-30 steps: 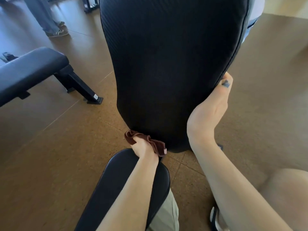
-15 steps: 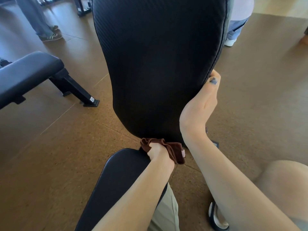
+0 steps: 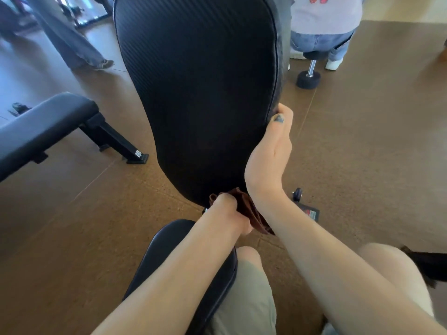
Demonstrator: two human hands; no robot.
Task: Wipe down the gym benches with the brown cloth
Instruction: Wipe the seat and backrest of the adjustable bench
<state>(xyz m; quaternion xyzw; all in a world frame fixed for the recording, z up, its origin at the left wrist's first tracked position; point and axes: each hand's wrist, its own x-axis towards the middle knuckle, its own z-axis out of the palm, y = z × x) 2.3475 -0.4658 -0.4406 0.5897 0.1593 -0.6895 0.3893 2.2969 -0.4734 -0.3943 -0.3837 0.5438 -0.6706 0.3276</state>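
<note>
While your left hand point(image 3: 229, 213) grips the brown cloth point(image 3: 251, 213) at the backrest pad's point(image 3: 198, 93) bottom edge, the pad's long axis runs up & away from you. Your right hand point(image 3: 271, 151) clasps its right edge, fingers probably curled behind. Left hand is nearer for wiping.

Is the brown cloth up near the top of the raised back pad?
No, the left hand grips the brown cloth at the bottom edge of the back pad, just above the seat.
</note>
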